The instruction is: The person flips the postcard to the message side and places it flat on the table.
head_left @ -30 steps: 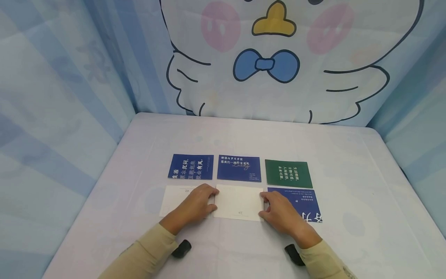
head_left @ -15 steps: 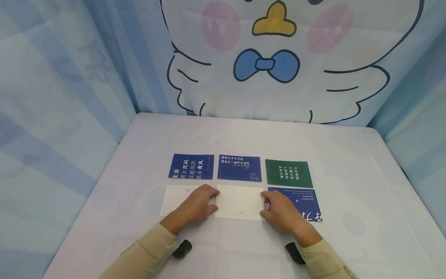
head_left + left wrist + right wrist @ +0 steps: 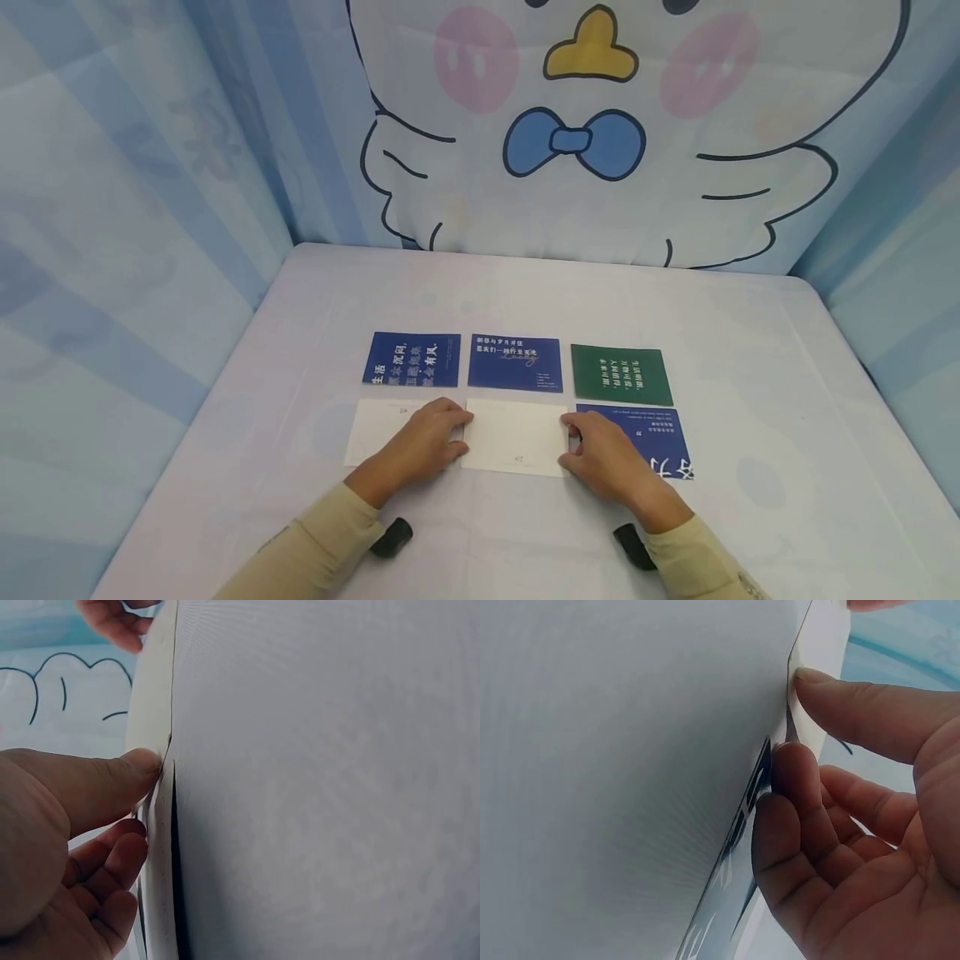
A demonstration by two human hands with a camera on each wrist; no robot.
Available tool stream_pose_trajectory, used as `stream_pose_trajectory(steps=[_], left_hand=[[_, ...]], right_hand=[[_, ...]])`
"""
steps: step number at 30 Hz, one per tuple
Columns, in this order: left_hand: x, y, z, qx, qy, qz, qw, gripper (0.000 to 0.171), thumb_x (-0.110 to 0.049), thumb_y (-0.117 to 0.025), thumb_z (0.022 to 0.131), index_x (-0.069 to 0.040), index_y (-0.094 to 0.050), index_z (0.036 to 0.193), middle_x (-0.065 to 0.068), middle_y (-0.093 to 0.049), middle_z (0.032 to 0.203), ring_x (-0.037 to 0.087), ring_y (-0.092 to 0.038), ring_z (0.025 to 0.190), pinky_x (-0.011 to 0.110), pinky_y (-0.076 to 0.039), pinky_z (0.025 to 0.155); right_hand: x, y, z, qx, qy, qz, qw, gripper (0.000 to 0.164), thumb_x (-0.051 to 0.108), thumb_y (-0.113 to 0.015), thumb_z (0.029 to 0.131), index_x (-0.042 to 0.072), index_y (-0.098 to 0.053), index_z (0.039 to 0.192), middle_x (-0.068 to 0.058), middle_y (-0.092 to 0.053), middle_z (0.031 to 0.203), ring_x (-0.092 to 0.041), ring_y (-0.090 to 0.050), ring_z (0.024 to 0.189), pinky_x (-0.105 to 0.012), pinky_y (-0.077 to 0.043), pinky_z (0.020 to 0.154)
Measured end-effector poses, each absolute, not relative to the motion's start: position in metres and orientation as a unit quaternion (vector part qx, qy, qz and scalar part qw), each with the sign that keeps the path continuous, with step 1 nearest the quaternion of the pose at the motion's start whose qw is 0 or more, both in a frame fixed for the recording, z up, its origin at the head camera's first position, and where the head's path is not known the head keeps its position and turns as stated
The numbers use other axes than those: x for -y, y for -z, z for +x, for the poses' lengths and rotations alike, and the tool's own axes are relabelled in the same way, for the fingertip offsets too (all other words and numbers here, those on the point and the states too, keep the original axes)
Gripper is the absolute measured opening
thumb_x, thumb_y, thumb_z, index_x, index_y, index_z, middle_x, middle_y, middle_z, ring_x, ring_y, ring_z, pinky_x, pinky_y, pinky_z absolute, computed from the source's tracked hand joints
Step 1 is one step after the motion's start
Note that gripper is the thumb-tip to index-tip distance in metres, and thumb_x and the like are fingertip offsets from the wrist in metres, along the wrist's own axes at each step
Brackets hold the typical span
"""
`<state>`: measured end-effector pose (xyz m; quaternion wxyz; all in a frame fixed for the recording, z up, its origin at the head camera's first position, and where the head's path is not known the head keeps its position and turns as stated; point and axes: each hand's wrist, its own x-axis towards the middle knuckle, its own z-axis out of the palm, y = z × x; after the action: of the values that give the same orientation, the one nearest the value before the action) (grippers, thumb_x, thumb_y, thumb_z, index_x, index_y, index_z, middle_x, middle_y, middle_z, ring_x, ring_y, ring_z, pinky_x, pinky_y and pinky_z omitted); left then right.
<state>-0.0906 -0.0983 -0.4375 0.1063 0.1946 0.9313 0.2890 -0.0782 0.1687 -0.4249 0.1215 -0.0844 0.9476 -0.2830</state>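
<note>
A cream postcard (image 3: pixel 515 436) with a small mark near its front edge lies in the middle of the front row. My left hand (image 3: pixel 420 437) holds its left edge with thumb and fingertips, while that hand's palm side covers part of another cream postcard (image 3: pixel 375 423). At the opposite edge, my right hand (image 3: pixel 603 454) holds it the same way, over a corner of a blue postcard (image 3: pixel 667 433) with white lettering. In the left wrist view the thumb (image 3: pixel 139 766) is right at the card edge. In the right wrist view the thumb (image 3: pixel 817 682) presses the cream postcard (image 3: pixel 821 645).
Behind the front row lie a blue postcard (image 3: pixel 412 359), a second blue postcard (image 3: pixel 515 362) and a green postcard (image 3: pixel 622 374). All rest on a pale tablecloth (image 3: pixel 480 292). Black wrist devices (image 3: pixel 392 537) sit by the sleeves. A cartoon-printed curtain (image 3: pixel 573 208) hangs behind the table.
</note>
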Motion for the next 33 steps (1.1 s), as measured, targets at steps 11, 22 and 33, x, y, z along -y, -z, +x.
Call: stream_pose_trajectory(steps=[11, 22, 33], left_hand=[[0.0995, 0.4379, -0.09, -0.931, -0.291, 0.2, 0.093, 0.043, -0.005, -0.076, 0.087, 0.005, -0.064, 0.127, 0.015, -0.061, 0.12, 0.031, -0.057, 0.115, 0.043, -0.045, 0.103], [0.1016, 0.4382, -0.0925, -0.928, -0.279, 0.226, 0.097, 0.044, -0.006, -0.075, 0.088, 0.002, -0.063, 0.129, 0.016, -0.062, 0.13, 0.034, -0.054, 0.122, 0.046, -0.04, 0.106], [0.1036, 0.4398, -0.0931, -0.931, -0.264, 0.241, 0.074, 0.039, -0.007, -0.076, 0.086, 0.003, -0.066, 0.123, 0.016, -0.065, 0.124, 0.035, -0.056, 0.116, 0.049, -0.043, 0.1]], right_hand=[[-0.167, 0.4238, -0.0763, -0.948, 0.284, -0.078, 0.117, 0.053, 0.003, -0.077, 0.083, -0.007, -0.057, 0.131, -0.007, -0.057, 0.101, -0.016, -0.052, 0.078, -0.032, -0.046, 0.068], [-0.1663, 0.4264, -0.0757, -0.95, 0.273, -0.107, 0.11, 0.05, 0.003, -0.075, 0.084, -0.002, -0.06, 0.132, -0.003, -0.054, 0.091, -0.019, -0.052, 0.084, -0.037, -0.044, 0.075], [-0.1661, 0.4266, -0.0749, -0.951, 0.27, -0.112, 0.105, 0.05, 0.003, -0.075, 0.085, -0.003, -0.06, 0.132, -0.003, -0.054, 0.092, -0.018, -0.051, 0.082, -0.037, -0.044, 0.073]])
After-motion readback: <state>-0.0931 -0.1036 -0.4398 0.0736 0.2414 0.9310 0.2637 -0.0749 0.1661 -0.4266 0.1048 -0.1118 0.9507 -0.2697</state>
